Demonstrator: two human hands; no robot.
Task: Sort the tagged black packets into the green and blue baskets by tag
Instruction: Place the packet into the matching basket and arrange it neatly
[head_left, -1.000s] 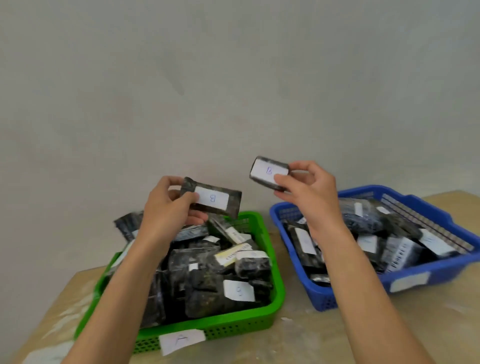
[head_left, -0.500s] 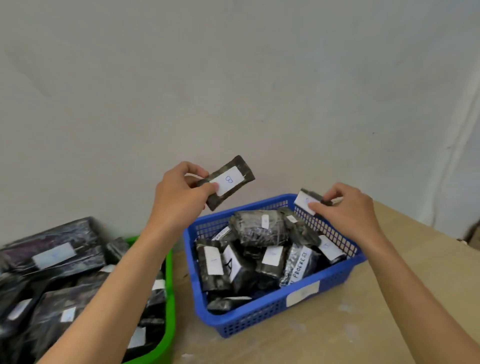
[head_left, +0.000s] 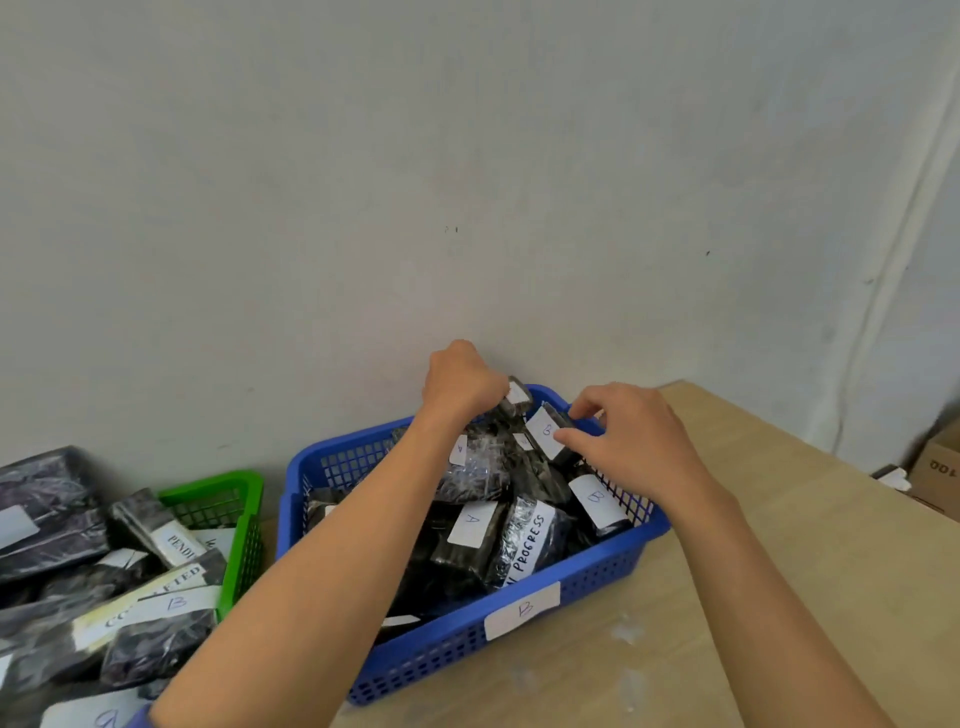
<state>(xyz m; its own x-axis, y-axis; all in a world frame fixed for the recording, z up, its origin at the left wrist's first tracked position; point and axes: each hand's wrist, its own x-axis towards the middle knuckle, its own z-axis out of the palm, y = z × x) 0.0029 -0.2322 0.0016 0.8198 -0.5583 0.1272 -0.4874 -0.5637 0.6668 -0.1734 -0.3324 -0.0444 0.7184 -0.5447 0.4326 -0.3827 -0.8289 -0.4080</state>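
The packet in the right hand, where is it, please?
Head view, centre-right: the packet is pinched by the right hand over the far end of the blue basket.

Your packets (head_left: 467, 478): glossy, crinkled black plastic film; tags (head_left: 470, 522) matt white paper. Both blue basket (head_left: 587, 582) and green basket (head_left: 244, 540) smooth perforated plastic. Your table (head_left: 753, 597) pale matt wood, smudged. Far box (head_left: 940, 462) cardboard.

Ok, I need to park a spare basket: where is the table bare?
Widest: the table right of the blue basket. A smaller strip lies in front of it, between the forearms. A thin gap separates it from the green basket. Both baskets are heaped; the left hand and right hand hold packets over the blue one.
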